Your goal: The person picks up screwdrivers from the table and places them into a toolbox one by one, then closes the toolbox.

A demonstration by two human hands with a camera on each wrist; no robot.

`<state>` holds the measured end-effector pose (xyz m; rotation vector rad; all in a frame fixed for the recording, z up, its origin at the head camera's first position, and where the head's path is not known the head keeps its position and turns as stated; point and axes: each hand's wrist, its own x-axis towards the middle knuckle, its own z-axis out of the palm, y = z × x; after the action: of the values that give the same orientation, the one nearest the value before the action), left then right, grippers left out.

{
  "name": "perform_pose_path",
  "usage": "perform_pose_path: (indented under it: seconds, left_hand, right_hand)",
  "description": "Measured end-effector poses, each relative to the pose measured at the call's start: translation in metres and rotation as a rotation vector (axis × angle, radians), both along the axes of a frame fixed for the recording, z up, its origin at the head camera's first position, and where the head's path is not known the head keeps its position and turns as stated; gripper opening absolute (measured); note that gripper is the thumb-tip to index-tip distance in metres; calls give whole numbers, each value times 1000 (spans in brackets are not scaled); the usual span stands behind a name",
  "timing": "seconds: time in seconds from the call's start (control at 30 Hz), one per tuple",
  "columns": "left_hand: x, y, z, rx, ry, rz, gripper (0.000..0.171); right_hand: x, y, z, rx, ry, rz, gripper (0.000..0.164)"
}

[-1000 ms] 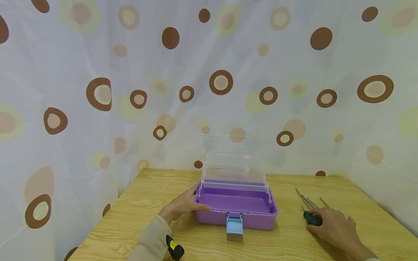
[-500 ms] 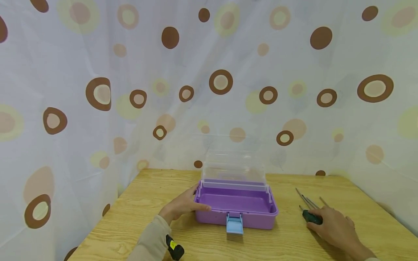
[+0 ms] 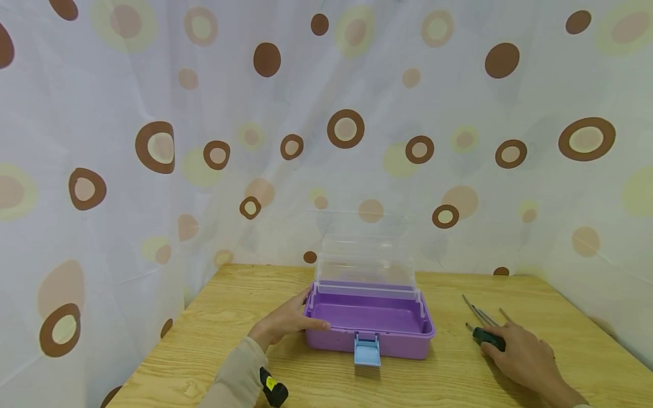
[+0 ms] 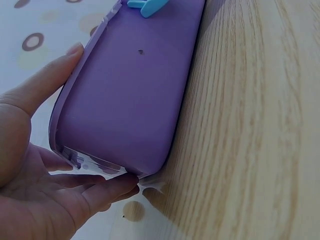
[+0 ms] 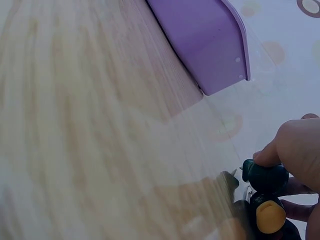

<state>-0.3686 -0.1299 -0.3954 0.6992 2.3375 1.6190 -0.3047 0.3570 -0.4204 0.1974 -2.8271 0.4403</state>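
Note:
A purple plastic toolbox [image 3: 331, 341] stands on the table with its clear lid [image 3: 364, 260] raised and its light blue latch [image 3: 367, 354] hanging down in front. My left hand [image 3: 285, 323] holds its left end, thumb on the front rim and fingers against the end wall, as the left wrist view shows. To the right of the box, my right hand [image 3: 528, 357] pinches a small screwdriver with a dark green handle [image 3: 488, 339], its tip pointing left. In the right wrist view a dark handle with a yellow end [image 5: 270, 217] sits just below it.
Several thin metal shafts [image 3: 484, 315] lie behind my right hand; their handles are mostly hidden by it. The wood-grain table [image 3: 408, 385] meets a dotted curtain [image 3: 372, 181] at the back and sides. A black device [image 3: 272, 388] is on my left wrist.
The small screwdriver has turned slightly in my right hand, its tip swinging left and its handle lying flatter. My left hand and the toolbox have stayed put.

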Motion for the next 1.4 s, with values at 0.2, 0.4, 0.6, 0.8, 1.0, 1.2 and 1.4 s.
perform_pose_path:
  seconds: [0.2, 0.4, 0.6, 0.8, 1.0, 1.2, 1.4]
  left_hand:
    - [1, 0, 1, -2, 7, 0, 110]
    - [0, 0, 0, 1, 3, -2, 111]
    - [0, 0, -1, -6, 1, 0, 112]
    - [0, -1, -2, -3, -4, 3, 111]
    - [0, -1, -1, -4, -7, -2, 111]
    - [0, -1, -2, -4, -10, 6, 110]
    - [-1, -1, -2, -4, -7, 3, 111]
  right_hand:
    - [0, 1, -1, -31, 52, -7, 41]
    - [1, 1, 1, -81, 113, 7, 38]
    - [-1, 1, 6, -114, 176, 33, 37]
    - [-1, 1, 11, -172, 188, 58, 38]
    - [2, 2, 15, -273, 121, 93, 43]
    - [3, 2, 22, -440, -46, 111, 55]
    - [4, 0, 26, -556, -119, 133, 57]
